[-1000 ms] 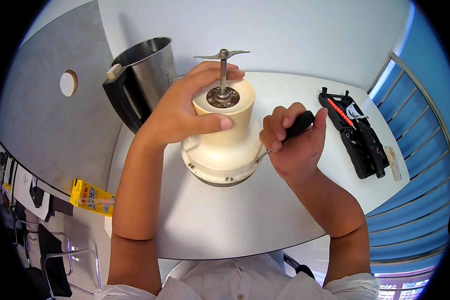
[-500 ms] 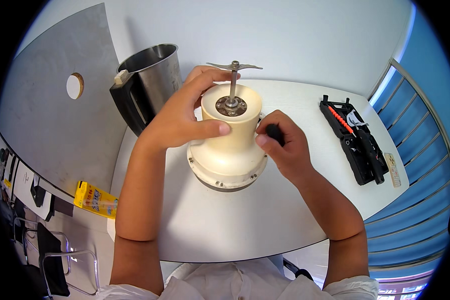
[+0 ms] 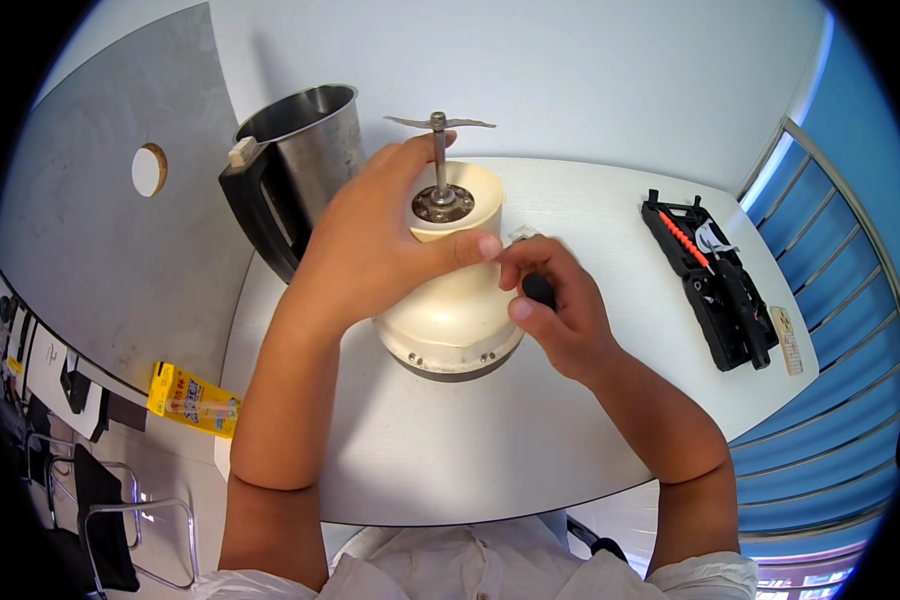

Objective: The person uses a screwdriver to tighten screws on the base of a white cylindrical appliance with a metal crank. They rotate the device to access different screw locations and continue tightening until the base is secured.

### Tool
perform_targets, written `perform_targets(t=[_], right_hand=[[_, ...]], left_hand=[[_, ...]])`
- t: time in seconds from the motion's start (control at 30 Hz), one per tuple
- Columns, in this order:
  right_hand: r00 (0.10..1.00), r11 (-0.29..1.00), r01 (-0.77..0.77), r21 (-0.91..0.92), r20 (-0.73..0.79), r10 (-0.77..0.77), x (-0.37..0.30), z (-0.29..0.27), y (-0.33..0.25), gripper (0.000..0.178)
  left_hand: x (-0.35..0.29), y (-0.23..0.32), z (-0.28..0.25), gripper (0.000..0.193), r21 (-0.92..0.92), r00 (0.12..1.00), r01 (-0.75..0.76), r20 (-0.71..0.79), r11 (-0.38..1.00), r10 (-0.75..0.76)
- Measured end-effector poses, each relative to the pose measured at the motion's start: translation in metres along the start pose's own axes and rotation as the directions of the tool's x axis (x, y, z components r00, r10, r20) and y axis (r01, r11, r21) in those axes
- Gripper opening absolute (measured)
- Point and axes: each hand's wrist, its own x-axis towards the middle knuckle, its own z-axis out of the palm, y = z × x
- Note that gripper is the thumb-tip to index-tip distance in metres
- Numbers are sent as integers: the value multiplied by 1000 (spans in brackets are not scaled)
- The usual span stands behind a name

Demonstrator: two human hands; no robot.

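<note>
A cream soymilk maker head [image 3: 450, 320] stands upside down on the table, its metal shaft and blade [image 3: 440, 122] pointing up. My left hand [image 3: 370, 230] is wrapped round its upper neck from the left, thumb across the front and fingers behind. Screws show along the wide lower rim. Just right of the neck, my right hand [image 3: 568, 315] is curled round a black-handled tool [image 3: 538, 290]. Only the rounded end of the handle shows, so I cannot tell the tool's tip or kind.
Behind my left hand stands a steel jug [image 3: 315, 140] with a black handle. An open black tool case [image 3: 705, 270] with a pistol-shaped driver lies at the right, beside a small cream strip [image 3: 786, 340]. A yellow packet [image 3: 192, 400] is at the left edge. Metal railing [image 3: 850, 240] borders the right.
The soymilk maker head has shifted left and turned, and my left hand has moved further round its neck. My right hand has come slightly down and away from the neck, still holding the black handle.
</note>
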Motion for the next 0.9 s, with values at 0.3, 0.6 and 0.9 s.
perform_targets(t=[0.3,0.6,0.9], right_hand=[[939,893,303,334,-265,-220,8,-17,-1,32],[978,681,139,719,-206,18,-4,2,-1,26],[985,680,123,723,-172,4,-6,11,3,23]], left_hand=[[1,1,-12,80,-135,993,56,108,989,-41],[2,1,-4,83,-163,984,1,175,987,28],[4,-8,2,82,-127,992,-88,77,988,99]])
